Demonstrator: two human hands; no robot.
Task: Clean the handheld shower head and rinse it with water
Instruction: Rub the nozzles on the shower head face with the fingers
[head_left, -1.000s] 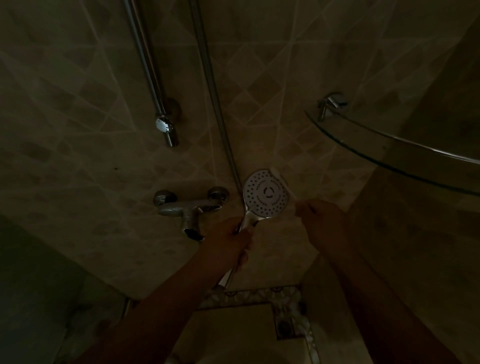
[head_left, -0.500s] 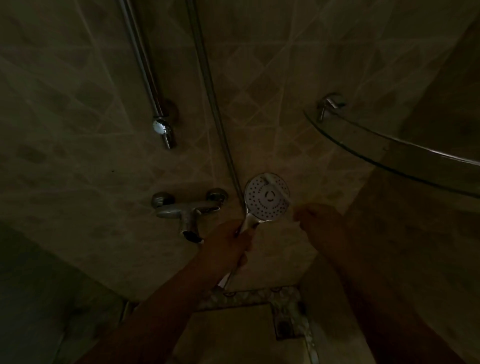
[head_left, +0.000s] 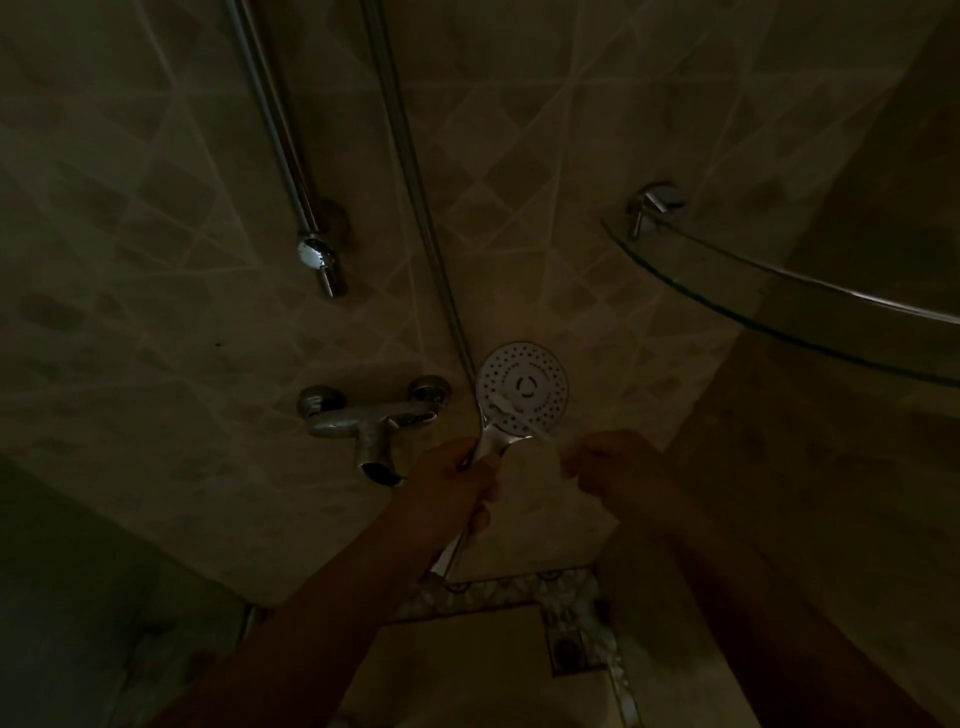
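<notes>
In the dim shower corner, the round white handheld shower head (head_left: 522, 385) faces me, nozzle holes showing. My left hand (head_left: 451, 483) grips its chrome handle just below the head. My right hand (head_left: 613, 460) holds a thin pale brush, likely a toothbrush (head_left: 511, 411), whose tip lies across the lower left of the shower face. The metal hose (head_left: 415, 182) runs up the wall behind it.
A chrome mixer tap (head_left: 370, 421) juts from the tiled wall left of the head. A slide bar (head_left: 291, 171) ends above it. A curved glass corner shelf (head_left: 779, 306) sticks out at the right. A floor drain (head_left: 566, 649) lies below.
The brush tip has swept from the upper right rim of the shower face down to its lower left. My right hand dropped slightly; the left keeps its grip on the handle.
</notes>
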